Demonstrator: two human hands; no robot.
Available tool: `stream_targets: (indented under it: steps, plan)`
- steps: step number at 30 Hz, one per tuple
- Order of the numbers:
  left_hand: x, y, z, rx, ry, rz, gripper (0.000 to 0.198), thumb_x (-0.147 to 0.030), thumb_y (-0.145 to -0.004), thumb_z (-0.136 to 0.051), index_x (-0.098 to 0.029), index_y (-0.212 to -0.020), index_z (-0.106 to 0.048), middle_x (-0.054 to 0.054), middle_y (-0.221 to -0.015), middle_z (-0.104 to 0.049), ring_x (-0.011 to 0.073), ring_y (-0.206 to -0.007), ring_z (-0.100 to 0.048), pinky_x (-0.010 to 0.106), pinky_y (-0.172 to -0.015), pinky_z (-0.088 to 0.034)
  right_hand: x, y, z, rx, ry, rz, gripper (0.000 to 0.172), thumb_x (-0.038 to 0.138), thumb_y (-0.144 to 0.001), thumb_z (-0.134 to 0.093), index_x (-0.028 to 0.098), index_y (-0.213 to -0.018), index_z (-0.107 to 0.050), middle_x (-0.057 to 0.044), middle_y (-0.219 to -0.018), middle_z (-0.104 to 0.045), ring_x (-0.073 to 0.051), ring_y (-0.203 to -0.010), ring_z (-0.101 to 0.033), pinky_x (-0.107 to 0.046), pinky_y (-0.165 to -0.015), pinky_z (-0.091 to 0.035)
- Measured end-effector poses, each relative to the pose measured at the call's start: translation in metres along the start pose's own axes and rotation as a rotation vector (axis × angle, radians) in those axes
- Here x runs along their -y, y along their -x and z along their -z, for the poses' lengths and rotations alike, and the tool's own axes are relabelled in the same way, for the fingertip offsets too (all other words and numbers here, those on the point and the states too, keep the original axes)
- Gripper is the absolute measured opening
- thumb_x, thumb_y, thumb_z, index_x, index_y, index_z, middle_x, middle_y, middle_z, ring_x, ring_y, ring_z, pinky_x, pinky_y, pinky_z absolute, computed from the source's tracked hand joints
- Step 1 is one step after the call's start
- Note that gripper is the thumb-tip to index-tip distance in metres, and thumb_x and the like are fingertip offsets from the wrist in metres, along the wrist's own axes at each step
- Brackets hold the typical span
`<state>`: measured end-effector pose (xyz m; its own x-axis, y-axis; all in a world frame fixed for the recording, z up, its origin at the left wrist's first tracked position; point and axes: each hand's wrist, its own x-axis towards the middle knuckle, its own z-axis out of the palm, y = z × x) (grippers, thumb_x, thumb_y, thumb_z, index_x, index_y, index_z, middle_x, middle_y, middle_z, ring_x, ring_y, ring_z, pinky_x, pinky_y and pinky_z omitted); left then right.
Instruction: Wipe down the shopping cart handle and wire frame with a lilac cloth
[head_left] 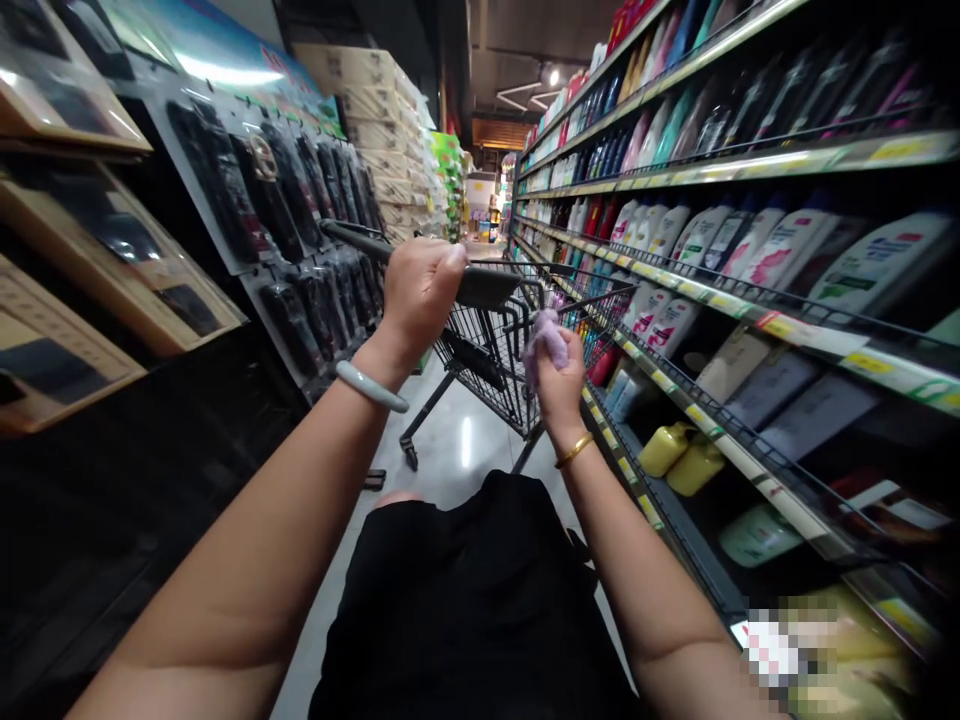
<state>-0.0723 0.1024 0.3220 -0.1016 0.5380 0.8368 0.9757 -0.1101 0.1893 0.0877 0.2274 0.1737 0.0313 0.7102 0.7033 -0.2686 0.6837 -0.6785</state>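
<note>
The cart (491,362), beside the shelf (780,326), is gripped at its handle (487,287) by the left hand (422,297), cloth (545,332) is clenched in the right hand (564,388), and bottles (870,262) could be knocked through uneven steering.

First speaker: Pictured above your left hand (421,295), a smooth, pale grey bangle (371,387) rings your wrist, rounded in section and glossy where it catches the light.

Second speaker: And at your right hand (561,388), you wear a gold-coloured bangle (574,450), slimmer than the other, its surface shining.

First speaker: Your forearms are bare, and so are your hands and fingers.

Second speaker: Below, you are dressed in a black garment (472,600), plain and matte, loosely creased across your lap; whether you wear a skirt, shorts or a dress, the view cannot tell.
</note>
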Motion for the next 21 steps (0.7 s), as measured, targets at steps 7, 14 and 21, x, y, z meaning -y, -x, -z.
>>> stream_targets:
  steps: [7, 14, 21]
  plan:
    - [-0.003, 0.009, 0.035, -0.056, 0.126, -0.036, 0.036, -0.037, -0.098, -0.041, -0.024, -0.095, -0.074, 0.005, -0.110, -0.080, 0.0212, -0.109, -0.067, 0.040, -0.107, -0.048, 0.022, 0.014, -0.016, 0.047, 0.003, 0.108, 0.029, 0.046, -0.090, -0.078, 0.026, -0.110, -0.073, -0.005, -0.116, -0.072, -0.023, -0.110, -0.066, -0.041, -0.106, -0.053]
    - [-0.044, 0.017, 0.046, 0.018, -0.191, -0.139, 0.045, -0.050, -0.107, -0.045, -0.024, -0.106, -0.081, 0.010, -0.115, -0.082, 0.0314, -0.110, -0.070, 0.050, -0.104, -0.048, 0.018, 0.023, -0.026, -0.027, -0.025, -0.085, 0.028, 0.047, -0.092, -0.073, 0.023, -0.107, -0.070, -0.005, -0.107, -0.073, -0.022, -0.099, -0.068, -0.039, -0.095, -0.059]
    - [-0.031, 0.019, 0.033, 0.027, -0.371, -0.166, 0.044, -0.043, -0.105, -0.041, -0.030, -0.106, -0.083, 0.010, -0.098, -0.081, 0.0327, -0.090, -0.066, 0.051, -0.084, -0.046, 0.049, -0.014, -0.038, 0.304, 0.224, 0.473, 0.024, 0.026, -0.094, -0.073, 0.032, -0.117, -0.073, -0.005, -0.120, -0.071, -0.026, -0.121, -0.065, -0.047, -0.115, -0.053]
